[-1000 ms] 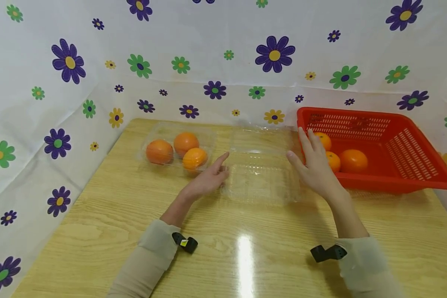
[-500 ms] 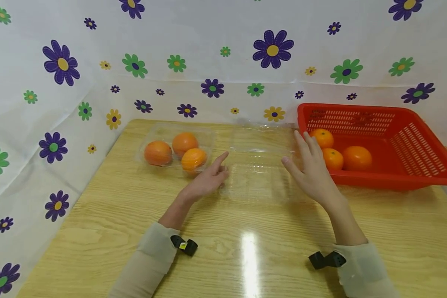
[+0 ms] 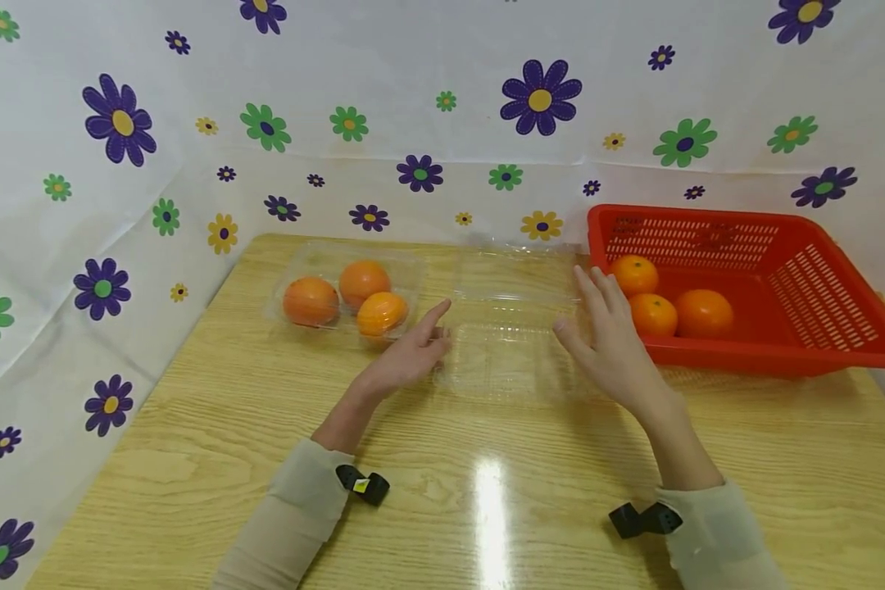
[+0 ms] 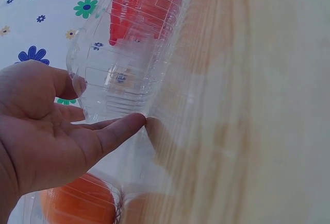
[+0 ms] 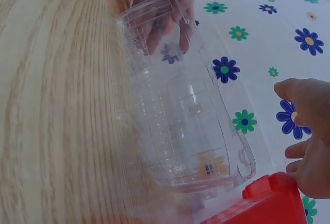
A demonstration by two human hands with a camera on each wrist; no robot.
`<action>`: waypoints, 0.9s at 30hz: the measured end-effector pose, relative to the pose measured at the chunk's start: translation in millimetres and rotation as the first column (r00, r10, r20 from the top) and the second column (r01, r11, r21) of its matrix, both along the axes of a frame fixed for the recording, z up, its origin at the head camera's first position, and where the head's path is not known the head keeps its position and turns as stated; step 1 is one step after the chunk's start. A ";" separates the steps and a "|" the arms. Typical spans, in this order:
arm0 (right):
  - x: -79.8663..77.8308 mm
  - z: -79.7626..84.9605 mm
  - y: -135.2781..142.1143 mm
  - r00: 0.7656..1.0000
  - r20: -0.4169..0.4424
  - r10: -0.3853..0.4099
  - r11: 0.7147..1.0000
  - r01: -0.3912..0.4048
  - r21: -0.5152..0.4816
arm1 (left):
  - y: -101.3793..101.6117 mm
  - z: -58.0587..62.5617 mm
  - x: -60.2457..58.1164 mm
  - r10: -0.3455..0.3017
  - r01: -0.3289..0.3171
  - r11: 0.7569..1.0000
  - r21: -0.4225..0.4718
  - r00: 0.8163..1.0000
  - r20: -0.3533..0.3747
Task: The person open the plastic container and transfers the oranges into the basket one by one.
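Observation:
A clear plastic clamshell container (image 3: 501, 360) lies open on the wooden table, its lid spread behind the base. My left hand (image 3: 409, 356) rests at the left side of this container, index finger extended. The left wrist view puts the fingertips (image 4: 135, 121) right at the clear wall. My right hand (image 3: 615, 352) hovers with spread fingers by the container's right side, close to the red basket (image 3: 767, 356). From the right wrist camera, its fingers (image 5: 291, 89) hold nothing and stand apart from the container rim.
Left of the open container, another clear clamshell (image 3: 306, 254) holds three orange fruits, including a ridged-looking one (image 3: 382, 314). Inside the basket's left part sit three more, one of them a large orange (image 3: 704, 314). A flower-printed cloth (image 3: 472, 123) hangs behind the table.
My right hand has drifted left and slightly toward me, uncovering more of the fruits in the basket. My left hand stays at the container's left side. The head view has shifted a little.

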State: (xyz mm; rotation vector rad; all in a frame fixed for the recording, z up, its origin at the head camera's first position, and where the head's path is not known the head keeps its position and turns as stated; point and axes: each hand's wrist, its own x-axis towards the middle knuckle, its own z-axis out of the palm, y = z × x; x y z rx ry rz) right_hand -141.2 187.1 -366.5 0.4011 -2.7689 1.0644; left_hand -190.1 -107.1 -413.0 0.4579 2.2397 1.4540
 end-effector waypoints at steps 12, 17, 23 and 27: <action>5.3 -3.7 -10.6 0.996 0.045 0.082 0.996 -0.083 0.037 | -1.0 -1.0 0.2 0.015 -0.016 1.000 -0.019 1.000 -0.026; 4.2 -7.5 -13.0 0.990 0.098 0.100 0.991 -0.108 0.081 | -0.9 -1.1 0.0 0.027 -0.029 0.999 -0.043 0.999 -0.037; 2.7 -12.1 -12.9 0.987 0.110 0.116 0.982 -0.131 0.134 | 0.5 4.3 2.8 0.027 -0.030 0.998 -0.054 0.998 -0.048; 2.6 -13.7 -12.5 0.985 0.124 0.117 0.977 -0.136 0.162 | 2.3 10.6 5.8 0.006 -0.014 0.997 -0.076 0.994 -0.111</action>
